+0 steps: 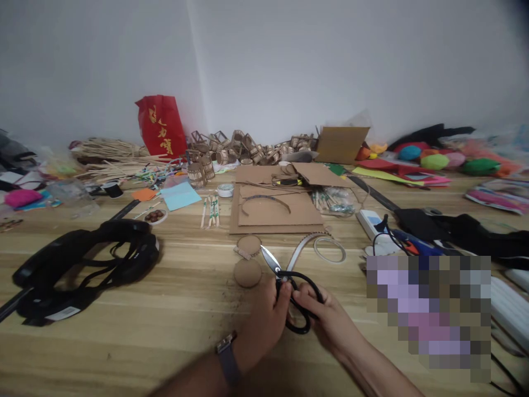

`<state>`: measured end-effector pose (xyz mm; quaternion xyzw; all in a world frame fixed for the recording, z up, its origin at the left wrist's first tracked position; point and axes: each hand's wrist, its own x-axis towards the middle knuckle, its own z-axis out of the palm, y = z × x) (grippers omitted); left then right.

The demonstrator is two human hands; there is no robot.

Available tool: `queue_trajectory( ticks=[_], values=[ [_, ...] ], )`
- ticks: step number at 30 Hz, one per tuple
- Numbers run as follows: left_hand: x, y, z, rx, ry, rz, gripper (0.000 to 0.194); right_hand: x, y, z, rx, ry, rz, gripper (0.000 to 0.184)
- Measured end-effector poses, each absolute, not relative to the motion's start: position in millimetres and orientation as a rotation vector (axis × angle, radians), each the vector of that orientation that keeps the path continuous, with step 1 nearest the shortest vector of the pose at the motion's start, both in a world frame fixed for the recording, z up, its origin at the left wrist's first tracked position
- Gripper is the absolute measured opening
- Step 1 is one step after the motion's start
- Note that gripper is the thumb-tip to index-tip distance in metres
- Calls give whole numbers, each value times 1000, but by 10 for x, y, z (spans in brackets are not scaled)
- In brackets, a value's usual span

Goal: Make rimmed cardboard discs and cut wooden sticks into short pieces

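Scissors [278, 270] over the table [165, 342], long axis slanting, blades pointing forward-left toward a disc [249, 243]; right hand [320, 306] grasping the handles; left hand [266, 317] curled near the pivot, hold unclear

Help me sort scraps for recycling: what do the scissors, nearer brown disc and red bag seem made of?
Scissors: metal blades, silvery and shiny; smooth black handles, perhaps plastic.
Disc: probably cardboard, matt brown like the flat sheets.
Red bag: paper or fabric, unclear; creased, matt, with gold print.
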<state>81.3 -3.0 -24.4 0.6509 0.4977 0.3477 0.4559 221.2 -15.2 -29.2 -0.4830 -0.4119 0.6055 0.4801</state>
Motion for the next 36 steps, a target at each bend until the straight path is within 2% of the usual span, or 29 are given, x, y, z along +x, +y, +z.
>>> queue_trajectory(
  ticks=[6,8,10,13,16,19,23,26,29,33,36],
  values=[
    [826,-61,-252,1668,1217,908,38,2238,-108,-333,-1147,-1020,1529,53],
    [836,-38,-270,1627,1237,917,39,2258,-66,-330,-1215,-1157,1432,47],
    [840,6,-283,1538,1281,951,42,2280,-43,-311,-1351,-1321,1063,37],
    [822,79,-285,1406,1319,1040,46,2289,-76,-287,-1389,-1579,364,36],
    [788,112,-281,1377,1302,1120,44,2237,-135,-315,-1246,-1931,124,28],
    [775,86,-282,1383,1300,1137,42,2141,-115,-376,-1247,-2067,160,40],
    [765,19,-253,1427,1207,1129,43,2088,25,-355,-1255,-2047,377,53],
    [714,35,-205,1445,1096,1179,46,2174,114,-229,-1242,-1914,548,48],
    [647,123,-149,1349,1082,1217,37,2301,131,-117,-1332,-1774,705,39],
    [603,223,-85,1183,1030,1206,45,2367,70,-112,-1327,-1763,840,33],
    [599,237,-69,1158,1011,1254,44,2346,11,-133,-1346,-1800,923,27]
  ],
)
